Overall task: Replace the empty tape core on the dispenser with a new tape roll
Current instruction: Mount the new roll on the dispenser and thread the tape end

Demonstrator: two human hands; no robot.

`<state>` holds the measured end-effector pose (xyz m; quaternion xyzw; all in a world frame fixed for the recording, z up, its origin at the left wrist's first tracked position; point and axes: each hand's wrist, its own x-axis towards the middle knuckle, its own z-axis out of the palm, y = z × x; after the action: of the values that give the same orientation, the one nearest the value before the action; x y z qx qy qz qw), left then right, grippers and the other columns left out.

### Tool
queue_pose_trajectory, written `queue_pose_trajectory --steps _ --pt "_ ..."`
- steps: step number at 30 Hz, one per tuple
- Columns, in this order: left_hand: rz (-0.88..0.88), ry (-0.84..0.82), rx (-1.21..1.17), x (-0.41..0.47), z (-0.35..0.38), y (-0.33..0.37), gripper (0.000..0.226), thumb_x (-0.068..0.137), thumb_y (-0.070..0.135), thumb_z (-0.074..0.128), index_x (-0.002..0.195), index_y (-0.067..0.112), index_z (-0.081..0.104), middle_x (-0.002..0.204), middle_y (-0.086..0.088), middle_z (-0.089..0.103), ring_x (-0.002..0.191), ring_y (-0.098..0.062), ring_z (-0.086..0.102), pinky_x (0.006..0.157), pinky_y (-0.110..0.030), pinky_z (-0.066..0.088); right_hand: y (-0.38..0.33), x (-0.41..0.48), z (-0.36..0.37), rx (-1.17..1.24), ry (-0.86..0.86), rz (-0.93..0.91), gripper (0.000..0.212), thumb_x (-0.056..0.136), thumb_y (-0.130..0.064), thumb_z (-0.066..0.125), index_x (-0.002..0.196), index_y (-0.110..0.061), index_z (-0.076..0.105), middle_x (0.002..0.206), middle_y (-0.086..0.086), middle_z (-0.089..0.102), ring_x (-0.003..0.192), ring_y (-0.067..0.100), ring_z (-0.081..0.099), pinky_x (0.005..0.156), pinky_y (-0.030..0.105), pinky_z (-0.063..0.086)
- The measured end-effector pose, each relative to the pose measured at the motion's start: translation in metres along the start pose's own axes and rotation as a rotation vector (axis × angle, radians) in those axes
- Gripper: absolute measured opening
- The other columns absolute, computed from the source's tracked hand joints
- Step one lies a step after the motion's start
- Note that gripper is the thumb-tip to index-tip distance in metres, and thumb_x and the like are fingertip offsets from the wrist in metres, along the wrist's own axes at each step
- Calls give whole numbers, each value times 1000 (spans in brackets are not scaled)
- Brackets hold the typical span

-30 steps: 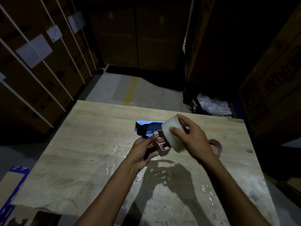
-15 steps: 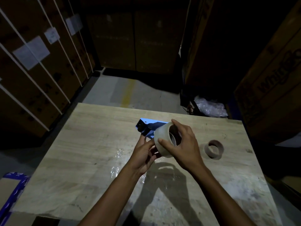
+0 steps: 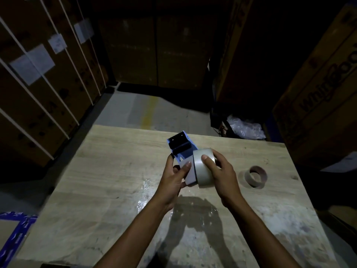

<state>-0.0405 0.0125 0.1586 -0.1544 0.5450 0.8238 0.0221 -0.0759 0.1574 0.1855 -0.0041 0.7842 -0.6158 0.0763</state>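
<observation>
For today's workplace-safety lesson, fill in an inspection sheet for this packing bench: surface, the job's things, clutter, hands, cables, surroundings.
Surface: wooden table, worn, with shiny patches of clear film stuck near its middle.
Job's things: blue tape dispenser held above the table; new tape roll pressed against its side; empty core lying on the table to the right.
Clutter: nothing seen besides the film patches.
Hands: left hand grips the dispenser; right hand wraps the roll.
Cables: nothing seen.
Surroundings: dim; strapped cardboard cartons around; crumpled plastic wrap on the floor beyond.
</observation>
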Motion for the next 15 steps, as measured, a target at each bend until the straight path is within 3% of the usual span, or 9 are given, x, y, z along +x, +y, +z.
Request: queue_pose_trajectory --steps 4,8,11,15 --pt "54 25 33 -1 -8 1 59 85 37 74 138 40 47 120 -9 70 112 -33 66 94 -60 54 -2 0 11 68 -6 38 65 71 -70 59 124 -33 63 116 1 69 103 21 67 67 29 55" --pt "104 17 38 0 -18 7 61 76 39 78 131 43 53 118 -9 71 113 -35 65 94 -54 55 -3 -6 15 23 -14 -57 73 75 -65 57 139 -31 51 124 -7 63 104 11 65 75 28 58" --pt "126 -31 50 1 -27 13 60 76 37 78 131 40 55 123 -15 67 117 -40 60 97 -61 52 -6 -9 19 17 -21 -93 74 76 -63 57 142 -31 49 125 -10 62 104 7 64 73 23 56" --pt "134 -81 109 1 -39 22 62 80 34 77 137 36 52 125 -16 65 117 -40 60 97 -64 50 -15 -9 27 60 -25 -2 63 72 -68 56 125 -35 62 113 -2 68 97 18 67 74 37 59"
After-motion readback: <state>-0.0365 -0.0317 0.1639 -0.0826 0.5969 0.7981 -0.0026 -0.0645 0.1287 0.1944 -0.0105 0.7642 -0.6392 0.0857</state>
